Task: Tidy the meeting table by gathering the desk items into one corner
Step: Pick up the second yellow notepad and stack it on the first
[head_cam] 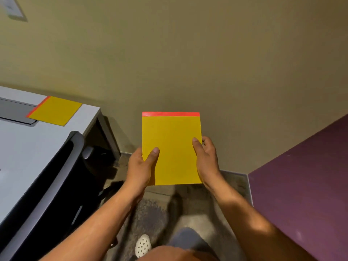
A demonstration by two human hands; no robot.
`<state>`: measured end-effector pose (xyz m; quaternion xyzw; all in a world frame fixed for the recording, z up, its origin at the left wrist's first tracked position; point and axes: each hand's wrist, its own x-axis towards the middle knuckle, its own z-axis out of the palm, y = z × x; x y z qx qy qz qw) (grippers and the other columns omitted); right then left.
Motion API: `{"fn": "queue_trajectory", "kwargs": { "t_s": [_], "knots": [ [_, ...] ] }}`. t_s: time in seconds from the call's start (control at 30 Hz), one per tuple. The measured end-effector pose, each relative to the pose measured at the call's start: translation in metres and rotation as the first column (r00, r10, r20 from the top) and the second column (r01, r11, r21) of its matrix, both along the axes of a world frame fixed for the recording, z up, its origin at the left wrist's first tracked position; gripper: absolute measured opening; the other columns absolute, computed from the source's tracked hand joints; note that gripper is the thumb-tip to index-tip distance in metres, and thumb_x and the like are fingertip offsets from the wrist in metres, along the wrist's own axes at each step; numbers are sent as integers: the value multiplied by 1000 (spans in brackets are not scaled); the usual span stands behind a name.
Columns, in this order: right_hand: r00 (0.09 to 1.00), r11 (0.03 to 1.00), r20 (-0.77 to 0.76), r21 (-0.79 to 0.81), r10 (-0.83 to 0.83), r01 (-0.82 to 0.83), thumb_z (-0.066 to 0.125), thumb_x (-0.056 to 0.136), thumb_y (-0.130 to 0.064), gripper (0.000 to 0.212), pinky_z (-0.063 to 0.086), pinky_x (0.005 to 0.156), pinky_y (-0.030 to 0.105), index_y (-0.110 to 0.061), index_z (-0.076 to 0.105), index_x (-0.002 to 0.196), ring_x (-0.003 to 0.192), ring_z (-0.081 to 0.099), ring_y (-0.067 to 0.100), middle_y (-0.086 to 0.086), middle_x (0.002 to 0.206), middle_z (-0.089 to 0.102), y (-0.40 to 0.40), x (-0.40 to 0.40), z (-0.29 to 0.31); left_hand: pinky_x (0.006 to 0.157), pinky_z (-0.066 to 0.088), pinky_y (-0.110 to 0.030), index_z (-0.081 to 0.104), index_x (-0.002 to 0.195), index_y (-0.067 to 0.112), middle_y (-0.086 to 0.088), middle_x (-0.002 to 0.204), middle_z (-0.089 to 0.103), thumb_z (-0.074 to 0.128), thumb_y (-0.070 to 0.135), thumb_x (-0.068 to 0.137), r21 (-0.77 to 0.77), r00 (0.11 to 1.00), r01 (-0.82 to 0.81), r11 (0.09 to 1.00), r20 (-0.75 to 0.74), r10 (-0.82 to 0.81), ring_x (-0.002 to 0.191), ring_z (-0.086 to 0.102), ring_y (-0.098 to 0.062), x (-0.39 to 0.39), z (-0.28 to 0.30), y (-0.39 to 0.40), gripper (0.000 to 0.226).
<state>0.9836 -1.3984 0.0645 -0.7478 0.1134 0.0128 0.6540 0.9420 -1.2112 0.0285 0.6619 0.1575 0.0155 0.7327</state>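
I hold a yellow notepad [172, 147] with a red top strip in front of me, above the floor and away from the table. My left hand [142, 166] grips its lower left edge, thumb on the face. My right hand [206, 159] grips its right edge, thumb on top too. A second yellow notepad [55, 111] with a red edge lies flat near the far corner of the grey table [22, 147] at the left.
A dark office chair [62, 178] is pushed against the table's right side. A purple panel [305, 185] stands at the right. A beige wall is ahead, and patterned carpet [150, 213] lies below with a white shoe [143, 245].
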Motion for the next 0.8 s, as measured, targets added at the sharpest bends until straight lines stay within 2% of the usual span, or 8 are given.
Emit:
{"fn": "queue_trajectory", "kwargs": {
  "t_s": [0.1, 0.23, 0.33, 0.43, 0.53, 0.63, 0.7, 0.8],
  "knots": [
    [994, 994, 2, 2, 106, -106, 53, 109, -19, 26, 38, 80, 31, 6, 57, 117, 95, 49, 21, 26, 103, 58, 12, 50, -12, 99, 59, -46, 70, 127, 15, 0, 120, 80, 62, 25, 105, 23, 995, -93, 995, -20, 94, 110, 77, -21, 31, -8, 9, 25],
    [970, 970, 2, 15, 244, -244, 52, 110, -19, 27, 34, 65, 27, 8, 56, 109, 87, 41, 18, 11, 95, 49, 36, 113, -23, 101, 59, -45, 68, 131, 16, 3, 122, 80, 61, 24, 106, 57, 971, -226, 972, -70, 230, 110, 77, -16, 66, -3, 20, 27],
    [929, 928, 2, 43, 371, -371, 51, 110, -17, 22, 38, 69, 28, 2, 60, 104, 83, 48, 18, 9, 92, 60, 56, 158, -20, 106, 57, -51, 68, 131, 19, 4, 124, 79, 62, 26, 106, 80, 932, -347, 935, -86, 353, 111, 76, -15, 92, 10, 29, 27],
    [882, 879, 12, 69, 472, -471, 51, 110, -17, 19, 44, 75, 30, -3, 63, 112, 88, 59, 17, 6, 101, 70, 79, 201, -14, 108, 55, -55, 66, 134, 24, 5, 129, 76, 61, 31, 106, 92, 889, -441, 893, -90, 449, 116, 74, -18, 117, 26, 38, 30],
    [846, 844, 26, 68, 532, -533, 51, 110, -17, 21, 46, 76, 20, -2, 61, 121, 93, 61, 15, 5, 109, 70, 107, 231, -10, 106, 55, -55, 65, 136, 26, 6, 130, 75, 60, 33, 107, 98, 835, -539, 836, -62, 546, 117, 73, -20, 134, 38, 42, 30],
    [804, 801, 52, 69, 592, -594, 51, 110, -17, 18, 46, 74, 9, -7, 61, 121, 92, 62, 9, 1, 109, 70, 136, 254, -7, 101, 57, -47, 65, 135, 30, 12, 127, 76, 58, 32, 108, 109, 779, -620, 777, -35, 626, 117, 73, -17, 145, 49, 52, 28],
    [772, 768, 54, 82, 633, -635, 52, 110, -18, 19, 47, 82, 13, -7, 60, 122, 98, 64, 12, 3, 113, 70, 159, 267, -5, 99, 58, -44, 65, 131, 31, 12, 125, 76, 58, 31, 108, 129, 731, -673, 728, -32, 681, 115, 73, -15, 154, 56, 66, 24],
    [727, 721, 50, 101, 685, -686, 52, 110, -20, 14, 49, 97, 33, -15, 61, 120, 112, 65, 20, 6, 123, 71, 202, 282, -5, 94, 58, -43, 65, 121, 33, 12, 120, 75, 56, 28, 109, 160, 680, -722, 673, -20, 733, 109, 73, -13, 166, 65, 94, 15]
  ]
}}
